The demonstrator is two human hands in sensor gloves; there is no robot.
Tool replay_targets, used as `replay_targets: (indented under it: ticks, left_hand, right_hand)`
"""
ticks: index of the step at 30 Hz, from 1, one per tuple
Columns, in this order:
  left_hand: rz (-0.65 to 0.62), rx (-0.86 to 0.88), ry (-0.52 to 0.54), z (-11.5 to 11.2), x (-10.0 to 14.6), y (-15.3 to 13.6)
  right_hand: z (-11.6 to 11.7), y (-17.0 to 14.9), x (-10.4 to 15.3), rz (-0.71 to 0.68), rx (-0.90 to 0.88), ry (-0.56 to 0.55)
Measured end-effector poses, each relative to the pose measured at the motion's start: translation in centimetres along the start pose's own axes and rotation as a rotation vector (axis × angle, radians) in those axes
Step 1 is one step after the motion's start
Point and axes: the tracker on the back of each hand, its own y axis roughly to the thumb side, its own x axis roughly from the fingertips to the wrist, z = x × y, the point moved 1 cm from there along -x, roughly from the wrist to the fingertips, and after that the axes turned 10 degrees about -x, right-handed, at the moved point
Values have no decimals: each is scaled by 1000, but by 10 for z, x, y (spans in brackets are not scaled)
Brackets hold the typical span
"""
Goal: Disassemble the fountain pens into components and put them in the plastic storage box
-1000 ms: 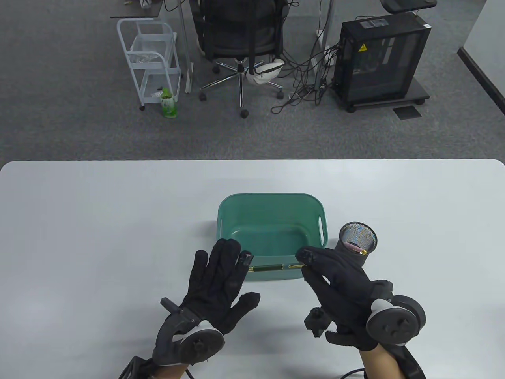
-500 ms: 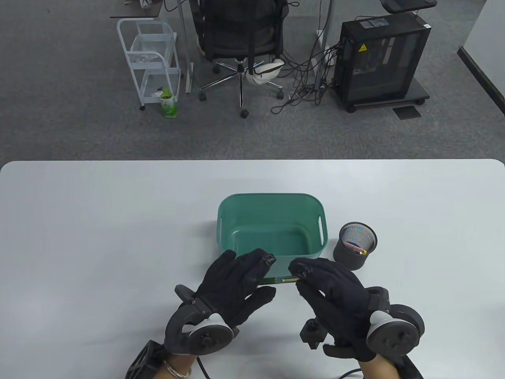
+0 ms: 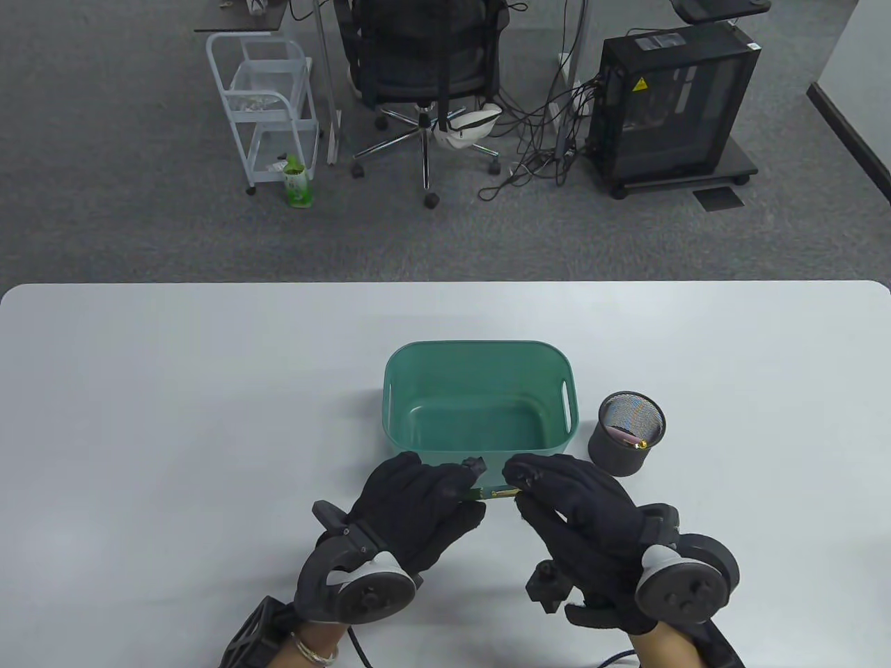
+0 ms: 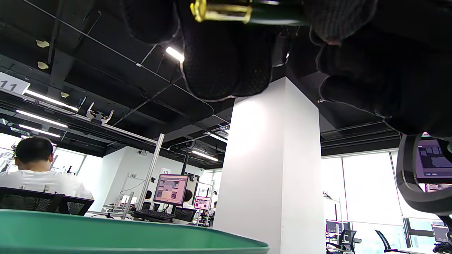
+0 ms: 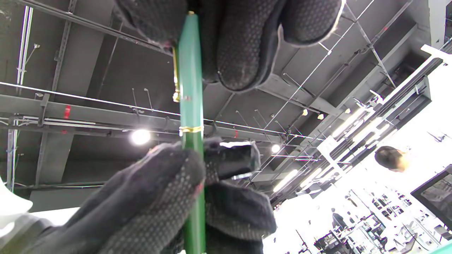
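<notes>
The table (image 3: 174, 390) is wide and pale, and the green box (image 3: 479, 362) stands open near its middle, nothing showing inside it. Just to the box's right stands a dark mesh cup (image 3: 630, 435) with a pink, gold-trimmed pen (image 3: 630, 438) lying in it.

In front of the box's near wall the two gloved hands meet over the table. The left hand (image 3: 418, 504) has its fingers curled round one end of a green pen (image 3: 491, 493), which runs level between the hands; the right wrist view shows those fingers wrapped about the darker green barrel just below a gold ring. The right hand (image 3: 578, 504) pinches the other end, the lighter green cap with its gold clip, between thumb and fingers (the clip shows plainly in the right wrist view). Only a short stretch of pen shows between the gloves in the table view. The pen is held above the table, close to the box's near wall but outside it.
</notes>
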Motion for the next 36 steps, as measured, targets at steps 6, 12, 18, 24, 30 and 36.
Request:
replay_targets:
  ticks: [6, 12, 18, 24, 30, 36]
  left_hand:
    - [-4, -1, 37, 6, 1, 3]
    - [-18, -15, 40, 5, 1, 7]
    - [-30, -20, 32, 5, 0, 8]
    - [2, -11, 72, 9, 1, 4]
    - [110, 129, 197, 22, 5, -15]
    - [102, 203, 275, 29, 8, -16]
  right_hand:
    - [10, -1, 2, 1, 22, 38]
    - [17, 0, 4, -13, 41, 54]
    - [19, 2, 6, -42, 98, 43]
    - [19, 3, 6, -51, 127, 48]
    - [21, -3, 5, 14, 143, 69]
    - [41, -16, 6, 105, 123, 216]
